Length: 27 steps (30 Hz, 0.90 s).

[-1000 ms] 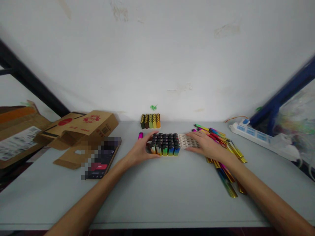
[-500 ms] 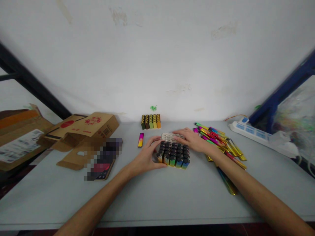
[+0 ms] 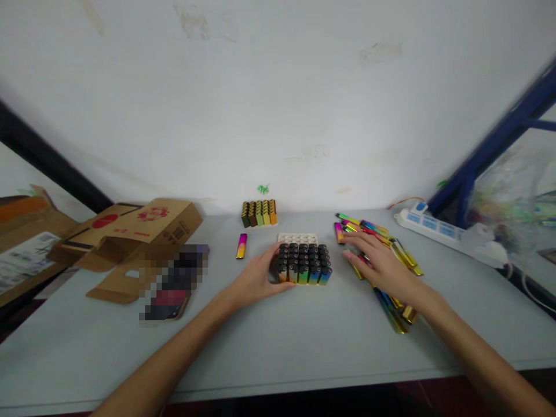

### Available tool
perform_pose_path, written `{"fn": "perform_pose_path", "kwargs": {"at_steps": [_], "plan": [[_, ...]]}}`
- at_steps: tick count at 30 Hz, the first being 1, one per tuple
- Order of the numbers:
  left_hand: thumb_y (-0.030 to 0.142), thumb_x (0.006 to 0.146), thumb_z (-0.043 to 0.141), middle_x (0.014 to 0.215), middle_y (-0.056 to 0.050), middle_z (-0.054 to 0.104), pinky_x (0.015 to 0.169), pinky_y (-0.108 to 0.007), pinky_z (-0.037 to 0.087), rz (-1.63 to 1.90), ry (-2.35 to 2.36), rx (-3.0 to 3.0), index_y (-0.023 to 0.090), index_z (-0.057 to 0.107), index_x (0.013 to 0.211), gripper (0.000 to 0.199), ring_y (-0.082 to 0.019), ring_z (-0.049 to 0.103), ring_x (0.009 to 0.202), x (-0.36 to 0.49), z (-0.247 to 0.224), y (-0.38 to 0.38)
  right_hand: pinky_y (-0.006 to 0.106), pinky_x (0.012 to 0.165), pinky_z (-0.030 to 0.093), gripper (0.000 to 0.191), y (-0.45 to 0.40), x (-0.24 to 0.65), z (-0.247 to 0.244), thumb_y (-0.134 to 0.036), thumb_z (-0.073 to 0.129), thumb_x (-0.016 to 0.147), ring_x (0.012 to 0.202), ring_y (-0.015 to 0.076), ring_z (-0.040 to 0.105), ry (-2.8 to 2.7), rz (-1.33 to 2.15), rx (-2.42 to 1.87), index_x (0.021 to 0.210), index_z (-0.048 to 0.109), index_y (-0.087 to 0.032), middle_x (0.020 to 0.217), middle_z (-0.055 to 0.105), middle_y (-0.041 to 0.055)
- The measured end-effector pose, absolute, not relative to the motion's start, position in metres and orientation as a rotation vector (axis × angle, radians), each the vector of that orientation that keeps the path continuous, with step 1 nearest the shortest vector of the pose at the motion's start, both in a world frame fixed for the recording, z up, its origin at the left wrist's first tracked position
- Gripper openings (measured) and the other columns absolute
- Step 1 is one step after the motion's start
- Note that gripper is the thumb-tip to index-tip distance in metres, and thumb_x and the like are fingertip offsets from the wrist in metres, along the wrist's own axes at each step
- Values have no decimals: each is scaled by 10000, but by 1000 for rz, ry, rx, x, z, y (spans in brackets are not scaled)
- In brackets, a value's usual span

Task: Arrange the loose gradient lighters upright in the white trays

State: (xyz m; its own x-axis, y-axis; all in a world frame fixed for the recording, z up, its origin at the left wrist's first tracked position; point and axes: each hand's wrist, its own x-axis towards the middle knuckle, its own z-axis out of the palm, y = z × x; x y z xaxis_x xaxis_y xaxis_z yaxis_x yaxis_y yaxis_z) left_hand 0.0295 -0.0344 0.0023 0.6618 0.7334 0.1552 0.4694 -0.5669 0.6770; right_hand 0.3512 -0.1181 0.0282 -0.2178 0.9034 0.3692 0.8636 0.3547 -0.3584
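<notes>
Your left hand (image 3: 256,281) holds the upright black-topped lighters (image 3: 304,260) by one end, well behind the table's (image 3: 260,347) front edge; your right (image 3: 382,269), grip unclear, reaches over loose lighters (image 3: 393,315); uneven left-hand pressure could tip the block

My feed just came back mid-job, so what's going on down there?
A person's left hand cups the left end of a block of black-topped pieces, with part of a white tray showing behind it. The right hand is over a loose pile of shiny, colorful pieces; whether it grips one is unclear. A gold-topped group stands near the wall, and one pink-and-yellow piece lies apart.
</notes>
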Motion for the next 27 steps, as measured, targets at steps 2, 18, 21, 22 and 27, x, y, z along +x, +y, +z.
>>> {"fn": "perform_pose_path", "kwargs": {"at_steps": [2,18,21,22,27], "plan": [[426,772,865,1394,-129,682,1136,-496,519,589,955,2265,206,392,1505,900,-326,662,1289,33,1,-34,580,1210,410,441,-150,352,13,-450,466,1077,1466,327,482,-2083,-28,-1625,1439,588,-231,1536,562,146],[446,820,830,1418,-110,671,1138,-501,525,662,904,2227,238,391,1508,842,-316,657,1301,35,-5,-31,710,1263,208,536,-159,383,-31,-508,452,1055,1567,386,315,-2046,-260,-1847,1528,513,-263,1649,423,160],[444,820,830,1437,-113,656,1153,-501,511,663,905,2233,231,391,1505,841,-313,644,1316,35,-6,-31,688,1257,240,593,-143,386,-30,-553,473,1038,1554,393,327,-2058,-268,-1841,1541,501,-239,1635,422,182],[448,819,830,1440,-118,651,1156,-505,507,661,909,2234,228,394,1500,839,-315,639,1323,35,-6,-31,678,1251,262,610,-138,387,-29,-569,480,1031,1546,397,335,-2064,-266,-1833,1542,500,-237,1634,419,183],[456,827,820,1450,-163,629,1169,-539,483,625,952,2241,193,381,1518,859,-332,626,1334,34,-7,-31,645,1218,339,616,-110,392,-19,-614,454,1030,1511,393,380,-2084,-230,-1799,1527,527,-256,1606,455,168]]}}
